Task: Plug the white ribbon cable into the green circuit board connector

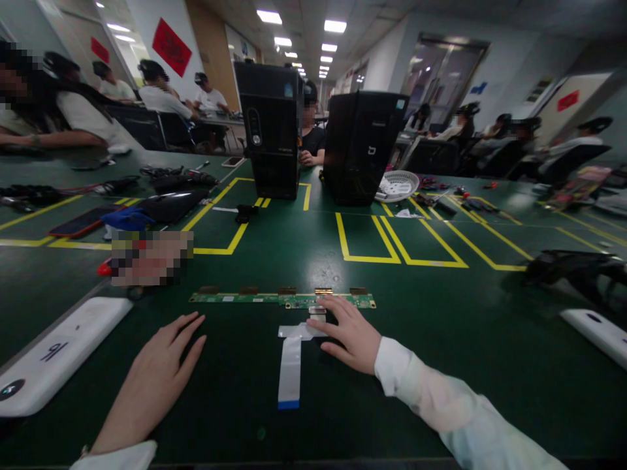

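A long, narrow green circuit board (264, 299) lies across the table in front of me, with several gold-brown tabs along its far edge. From its near side a white flat ribbon cable (290, 372) with a blue end runs towards me, folded near the board. My right hand (345, 333) is over the board's right part and the cable's fold, fingers spread. Its fingertips seem to touch them, and no grip on either shows. My left hand (169, 359) rests flat on the table, left of the cable, fingers apart and holding nothing.
Two black computer towers (274, 130) (365, 147) stand upright beyond the board. A white elongated case (63, 352) lies at the left and another white device (597, 333) at the right. Cables, a blue cloth (128, 220) and a white basket (399, 186) are farther back. Other people sit around.
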`<control>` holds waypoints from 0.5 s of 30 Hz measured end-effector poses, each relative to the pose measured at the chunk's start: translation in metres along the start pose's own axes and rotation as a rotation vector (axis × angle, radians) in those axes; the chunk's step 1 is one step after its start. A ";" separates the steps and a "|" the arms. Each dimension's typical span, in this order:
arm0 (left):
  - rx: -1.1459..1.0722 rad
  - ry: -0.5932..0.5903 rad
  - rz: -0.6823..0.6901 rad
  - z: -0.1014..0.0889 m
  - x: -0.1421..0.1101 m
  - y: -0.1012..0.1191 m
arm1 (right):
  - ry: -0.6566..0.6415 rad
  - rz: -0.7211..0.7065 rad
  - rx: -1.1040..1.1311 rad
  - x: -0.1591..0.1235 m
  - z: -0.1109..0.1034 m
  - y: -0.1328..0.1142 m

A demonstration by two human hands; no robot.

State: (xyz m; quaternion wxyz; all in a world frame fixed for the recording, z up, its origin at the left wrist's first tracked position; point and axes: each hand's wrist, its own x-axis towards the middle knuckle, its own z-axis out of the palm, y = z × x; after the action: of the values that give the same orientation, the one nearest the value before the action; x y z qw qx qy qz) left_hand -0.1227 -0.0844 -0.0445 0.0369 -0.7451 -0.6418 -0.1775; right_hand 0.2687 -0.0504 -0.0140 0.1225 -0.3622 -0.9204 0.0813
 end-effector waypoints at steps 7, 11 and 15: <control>0.000 0.001 -0.010 0.000 -0.001 0.000 | -0.102 0.095 -0.008 0.001 -0.006 -0.003; -0.005 -0.017 -0.023 -0.001 -0.001 0.000 | -0.098 0.093 -0.019 0.002 -0.006 -0.003; -0.006 -0.003 -0.020 -0.001 -0.001 0.001 | -0.092 0.084 -0.029 0.001 -0.005 -0.003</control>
State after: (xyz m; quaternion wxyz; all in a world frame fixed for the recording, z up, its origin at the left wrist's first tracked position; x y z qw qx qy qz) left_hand -0.1225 -0.0856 -0.0440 0.0321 -0.7390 -0.6488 -0.1787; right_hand 0.2675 -0.0513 -0.0085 0.0712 -0.3984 -0.9101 0.0895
